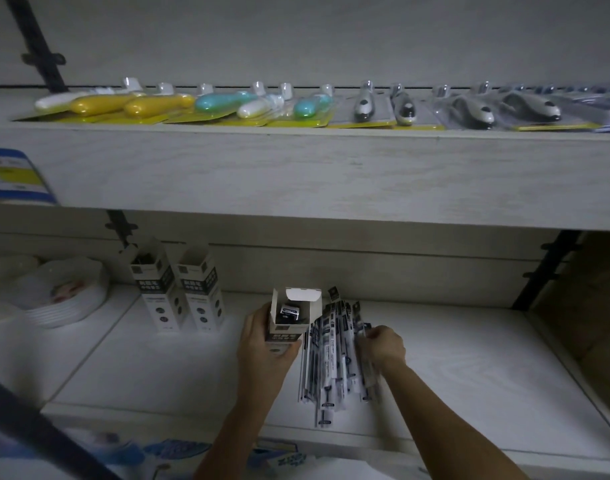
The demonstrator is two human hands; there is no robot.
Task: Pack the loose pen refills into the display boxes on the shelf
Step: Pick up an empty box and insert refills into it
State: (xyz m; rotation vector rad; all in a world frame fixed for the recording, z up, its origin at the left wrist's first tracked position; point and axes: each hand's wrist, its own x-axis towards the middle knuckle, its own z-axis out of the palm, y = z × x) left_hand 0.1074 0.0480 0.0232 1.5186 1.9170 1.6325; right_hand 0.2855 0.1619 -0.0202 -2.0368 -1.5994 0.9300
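My left hand grips a white display box with its top flap open; a few dark refill ends show inside it. Right beside the box, a pile of loose pen refills in clear sleeves lies fanned on the white lower shelf. My right hand rests on the right side of that pile, fingers pinched on some refills. Two more open display boxes stand upright at the back left of the shelf.
A stack of white plates sits at the far left. The upper shelf overhangs, carrying blister-packed items. Black shelf brackets flank the bay. Blue-and-white packages lie below the shelf's front edge.
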